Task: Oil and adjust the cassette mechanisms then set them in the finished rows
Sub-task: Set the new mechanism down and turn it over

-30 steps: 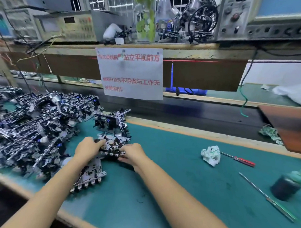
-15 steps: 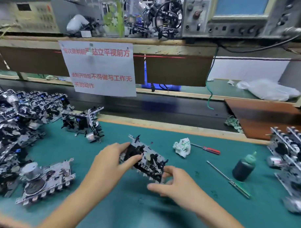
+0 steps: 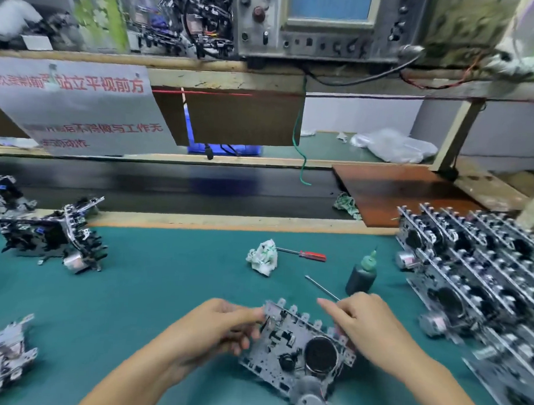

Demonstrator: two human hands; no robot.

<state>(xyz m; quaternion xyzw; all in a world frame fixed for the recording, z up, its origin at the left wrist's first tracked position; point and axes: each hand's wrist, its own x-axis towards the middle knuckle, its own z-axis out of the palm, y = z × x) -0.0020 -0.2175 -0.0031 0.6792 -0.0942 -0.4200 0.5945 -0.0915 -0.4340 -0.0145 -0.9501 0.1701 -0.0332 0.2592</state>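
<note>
Down near the person, the left hand grips the left edge of a flat silver metal cassette mechanism, held just over the green mat. The right hand rests on its far edge, fingers loosely spread. Oiling looks next, so the right hand must fetch the dark oil bottle with a green tip just beyond. Farther right stand the finished rows of mechanisms.

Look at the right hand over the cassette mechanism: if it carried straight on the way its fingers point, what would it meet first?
The right hand points up-left over the cassette mechanism. Beyond its fingertips lies bare green mat; the crumpled rag seems the first thing on that line, though depth is uncertain.
</note>
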